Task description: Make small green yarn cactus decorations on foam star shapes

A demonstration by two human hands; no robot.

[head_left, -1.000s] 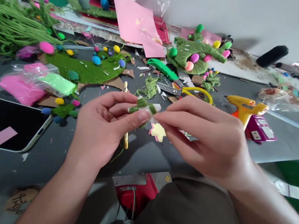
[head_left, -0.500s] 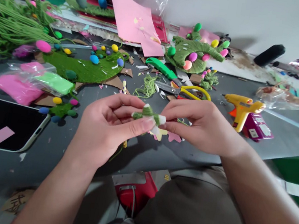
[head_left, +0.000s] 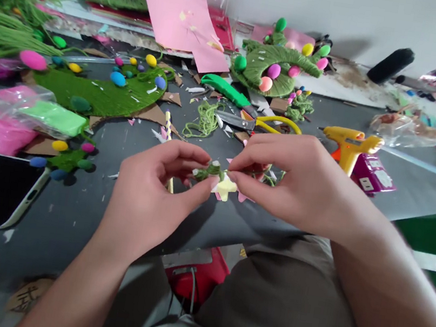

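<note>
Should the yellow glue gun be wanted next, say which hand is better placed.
Likely the right hand: it is nearer the glue gun. The left hand is farther off, holding the small green-wrapped piece.

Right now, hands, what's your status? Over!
Left fingers pinching green yarn-wrapped piece. Right fingers close beside it. Yellow star beneath; scissors beyond.

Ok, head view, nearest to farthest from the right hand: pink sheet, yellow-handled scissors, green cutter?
1. Yellow-handled scissors: just beyond the right hand.
2. Green cutter: past the scissors, leftward.
3. Pink sheet: far back left.
</note>
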